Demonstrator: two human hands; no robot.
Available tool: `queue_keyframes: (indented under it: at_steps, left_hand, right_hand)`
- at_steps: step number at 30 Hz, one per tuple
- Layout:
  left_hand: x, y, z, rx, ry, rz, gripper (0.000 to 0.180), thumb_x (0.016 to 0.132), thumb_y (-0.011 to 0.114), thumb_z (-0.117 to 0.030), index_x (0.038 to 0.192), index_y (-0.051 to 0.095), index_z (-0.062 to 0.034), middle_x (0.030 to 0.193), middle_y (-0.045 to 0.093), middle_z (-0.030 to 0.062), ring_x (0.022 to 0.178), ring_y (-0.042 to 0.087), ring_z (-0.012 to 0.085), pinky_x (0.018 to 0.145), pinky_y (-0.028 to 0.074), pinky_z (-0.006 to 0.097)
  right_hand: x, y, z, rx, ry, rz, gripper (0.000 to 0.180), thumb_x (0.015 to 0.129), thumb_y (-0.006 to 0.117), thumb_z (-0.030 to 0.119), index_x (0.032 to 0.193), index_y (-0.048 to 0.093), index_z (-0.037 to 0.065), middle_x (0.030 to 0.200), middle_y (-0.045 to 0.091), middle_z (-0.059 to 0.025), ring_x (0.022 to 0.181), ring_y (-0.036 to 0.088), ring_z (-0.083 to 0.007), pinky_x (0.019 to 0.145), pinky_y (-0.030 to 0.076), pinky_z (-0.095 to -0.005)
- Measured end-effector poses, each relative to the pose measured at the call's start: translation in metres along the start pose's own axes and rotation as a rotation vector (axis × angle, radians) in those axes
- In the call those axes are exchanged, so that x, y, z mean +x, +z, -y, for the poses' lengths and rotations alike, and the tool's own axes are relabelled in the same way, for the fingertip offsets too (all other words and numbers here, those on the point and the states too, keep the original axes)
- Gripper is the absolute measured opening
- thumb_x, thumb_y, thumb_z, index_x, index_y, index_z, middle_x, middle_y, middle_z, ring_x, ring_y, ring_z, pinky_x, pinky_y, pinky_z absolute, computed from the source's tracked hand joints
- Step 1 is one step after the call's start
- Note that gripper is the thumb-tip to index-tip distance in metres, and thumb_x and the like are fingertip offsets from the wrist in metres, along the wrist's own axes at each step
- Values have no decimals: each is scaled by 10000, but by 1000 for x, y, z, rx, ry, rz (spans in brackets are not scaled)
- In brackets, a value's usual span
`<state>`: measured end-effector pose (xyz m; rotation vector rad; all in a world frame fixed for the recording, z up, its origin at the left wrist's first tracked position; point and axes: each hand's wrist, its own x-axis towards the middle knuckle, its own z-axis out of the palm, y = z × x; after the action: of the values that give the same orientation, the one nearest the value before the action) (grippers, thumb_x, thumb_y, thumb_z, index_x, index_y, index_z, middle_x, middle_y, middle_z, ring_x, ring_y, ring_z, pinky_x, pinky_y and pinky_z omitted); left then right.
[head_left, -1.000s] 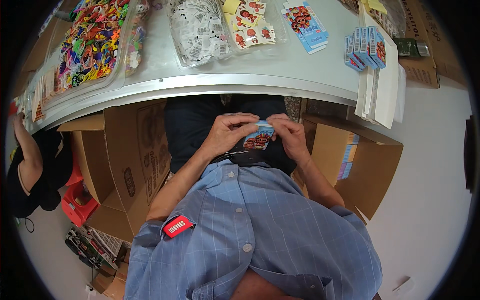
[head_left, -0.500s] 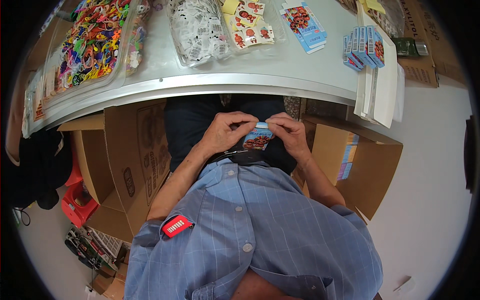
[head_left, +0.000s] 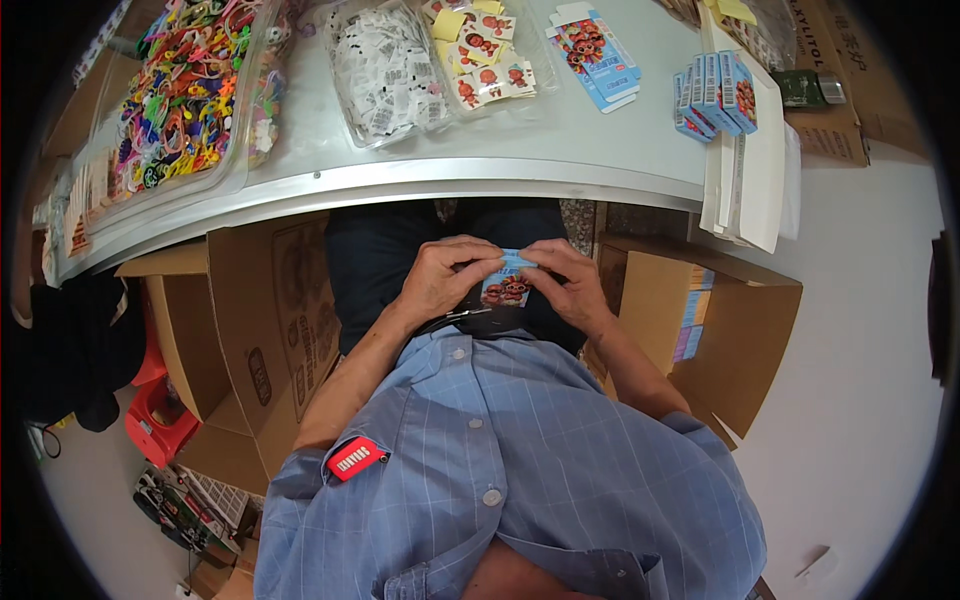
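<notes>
Above my lap I hold a small blue printed carton (head_left: 507,287) by its upper end. My left hand (head_left: 447,275) pinches the top left corner between thumb and fingers. At the top right corner, my right hand (head_left: 568,280) grips it the same way. The thumbs press along the carton's top edge, where a pale blue flap shows. Red cartoon figures cover the carton's front, which faces up toward me. Its back is hidden.
On the table (head_left: 300,165) stand a tub of colourful trinkets (head_left: 190,100), a tray of white packets (head_left: 388,85) and picture cards (head_left: 483,60). Flat cartons (head_left: 597,60) lie beside folded cartons (head_left: 715,95) at right. Cardboard boxes (head_left: 250,345) flank my legs; the right box (head_left: 745,330) contains cartons.
The carton's top flap has been pressed down between my fingers, and the white strip there no longer shows. Both hands have shifted slightly left; the view has moved a little too.
</notes>
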<state>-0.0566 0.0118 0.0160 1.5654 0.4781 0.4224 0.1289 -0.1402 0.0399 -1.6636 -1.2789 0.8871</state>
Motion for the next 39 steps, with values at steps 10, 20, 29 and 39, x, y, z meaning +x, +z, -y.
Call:
queue_keyframes:
  at_steps: [10,20,29,39]
  left_hand:
    - [19,15,-60,-235,-84,-522,166,922,733,-66,1056,735,32,985,705,97,753,661,105,614,549,219]
    - [17,24,-43,-420,-216,-367,315,956,706,-121,1230,644,22,990,701,86,839,657,98,679,562,242]
    - [4,20,24,-165,-438,-123,297,963,701,-191,1165,674,25,904,698,57,808,657,116,687,547,258]
    - [45,35,-85,-156,-216,171,330,945,720,-149,1202,635,38,1012,706,81,915,650,109,820,529,247]
  right_hand:
    - [21,-2,66,-407,-193,-225,664,661,932,160,1201,553,86,1272,576,-157,1112,588,-306,919,507,-398]
    - [57,-108,111,-554,-202,-655,452,802,807,141,1205,620,60,1257,651,-105,1073,621,-222,892,471,-357]
    - [129,-263,65,-633,-28,-805,487,851,798,319,1199,632,20,1127,674,-87,1000,621,-186,900,482,-343]
    - [135,-251,58,-598,253,-724,593,902,714,473,1181,608,-40,975,679,-160,926,643,-217,860,491,-319]
